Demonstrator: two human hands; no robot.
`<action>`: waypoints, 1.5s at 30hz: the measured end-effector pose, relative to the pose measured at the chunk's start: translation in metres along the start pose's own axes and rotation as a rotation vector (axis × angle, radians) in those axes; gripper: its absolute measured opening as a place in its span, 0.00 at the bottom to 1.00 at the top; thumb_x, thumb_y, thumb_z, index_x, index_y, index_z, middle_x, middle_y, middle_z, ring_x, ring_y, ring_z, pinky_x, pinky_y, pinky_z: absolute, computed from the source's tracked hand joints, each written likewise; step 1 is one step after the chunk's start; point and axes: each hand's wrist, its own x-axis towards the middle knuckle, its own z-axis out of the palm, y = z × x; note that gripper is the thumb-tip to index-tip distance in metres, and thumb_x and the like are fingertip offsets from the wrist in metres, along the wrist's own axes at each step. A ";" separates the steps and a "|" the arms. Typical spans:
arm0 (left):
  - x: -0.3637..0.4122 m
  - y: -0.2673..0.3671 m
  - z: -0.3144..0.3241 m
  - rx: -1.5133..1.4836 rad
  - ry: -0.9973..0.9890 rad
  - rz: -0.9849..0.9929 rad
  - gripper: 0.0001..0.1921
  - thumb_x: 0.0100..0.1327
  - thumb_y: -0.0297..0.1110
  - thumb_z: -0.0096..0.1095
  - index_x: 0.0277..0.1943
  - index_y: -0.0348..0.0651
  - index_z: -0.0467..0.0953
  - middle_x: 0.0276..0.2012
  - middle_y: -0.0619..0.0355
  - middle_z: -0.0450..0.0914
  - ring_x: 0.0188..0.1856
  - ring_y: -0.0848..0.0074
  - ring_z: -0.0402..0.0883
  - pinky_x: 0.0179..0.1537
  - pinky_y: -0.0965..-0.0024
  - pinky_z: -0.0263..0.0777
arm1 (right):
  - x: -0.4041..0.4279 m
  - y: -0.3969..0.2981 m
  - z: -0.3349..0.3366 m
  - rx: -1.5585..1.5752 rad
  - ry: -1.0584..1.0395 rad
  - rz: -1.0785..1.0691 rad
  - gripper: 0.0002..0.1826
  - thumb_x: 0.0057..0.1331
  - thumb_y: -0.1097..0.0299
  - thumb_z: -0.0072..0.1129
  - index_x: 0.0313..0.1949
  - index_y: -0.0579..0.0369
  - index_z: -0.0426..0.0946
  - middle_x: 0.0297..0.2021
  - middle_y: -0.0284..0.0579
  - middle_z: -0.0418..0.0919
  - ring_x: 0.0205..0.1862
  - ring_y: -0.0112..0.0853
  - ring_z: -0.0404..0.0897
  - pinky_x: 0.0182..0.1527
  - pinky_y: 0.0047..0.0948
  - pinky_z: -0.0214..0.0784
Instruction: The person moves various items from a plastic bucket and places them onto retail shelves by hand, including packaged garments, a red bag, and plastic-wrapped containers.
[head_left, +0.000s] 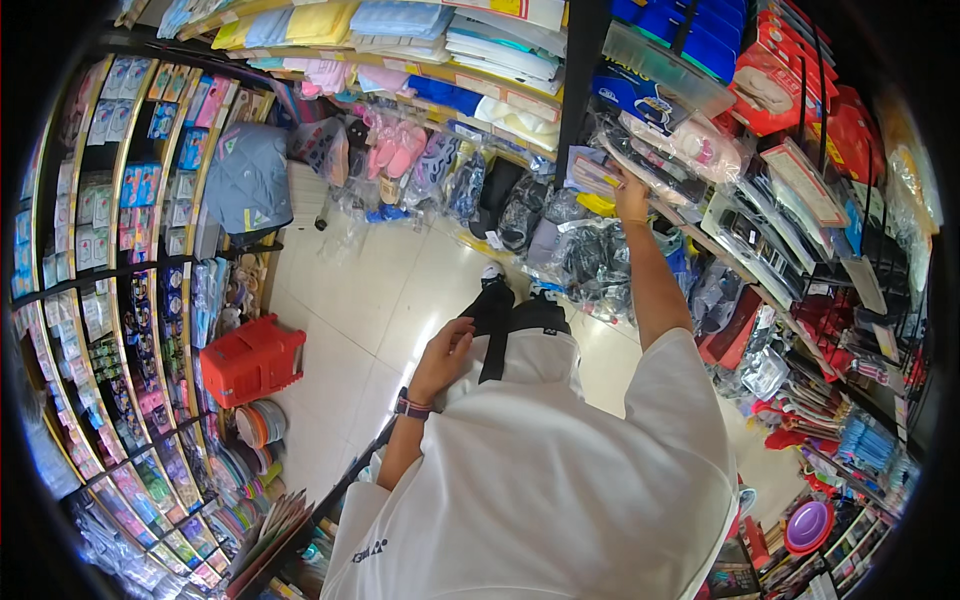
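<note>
My right hand reaches out to the shelf at the upper right, arm stretched. It is at a plastic-wrapped dark and white package on the shelf, beside a label holder on the shelf edge. Its fingertips are partly hidden, so whether it grips the package is unclear. Close to my waist, my left hand hangs with fingers loosely bent and nothing visible in it. A striped band circles the left wrist. Pink-and-white bagged goods lie just beyond the right hand.
Bagged slippers crowd the floor below the right arm. Folded towels fill shelves ahead. A red plastic basket or stool stands left, near a rack of small packages and a grey quilted item. A purple basin sits lower right.
</note>
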 end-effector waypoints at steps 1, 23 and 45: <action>0.000 0.001 -0.001 -0.001 -0.003 0.000 0.15 0.62 0.29 0.49 0.52 0.37 0.66 0.42 0.52 0.76 0.41 0.73 0.75 0.44 0.74 0.68 | 0.000 0.000 -0.001 -0.095 -0.007 -0.002 0.24 0.46 0.83 0.53 0.45 0.48 0.74 0.39 0.43 0.78 0.41 0.38 0.77 0.45 0.32 0.67; 0.049 -0.021 -0.070 -0.042 -0.167 0.157 0.16 0.65 0.34 0.46 0.53 0.38 0.65 0.43 0.54 0.74 0.42 0.74 0.75 0.43 0.74 0.68 | -0.108 -0.055 -0.009 -0.299 0.292 0.210 0.24 0.50 0.76 0.52 0.49 0.44 0.70 0.52 0.56 0.60 0.51 0.48 0.65 0.48 0.44 0.61; 0.147 -0.047 -0.012 0.399 -1.022 0.507 0.17 0.64 0.36 0.47 0.51 0.36 0.66 0.41 0.54 0.76 0.38 0.76 0.76 0.38 0.77 0.66 | -0.544 -0.232 -0.033 -0.323 0.655 1.291 0.20 0.51 0.76 0.47 0.46 0.50 0.70 0.44 0.51 0.70 0.44 0.43 0.72 0.47 0.34 0.65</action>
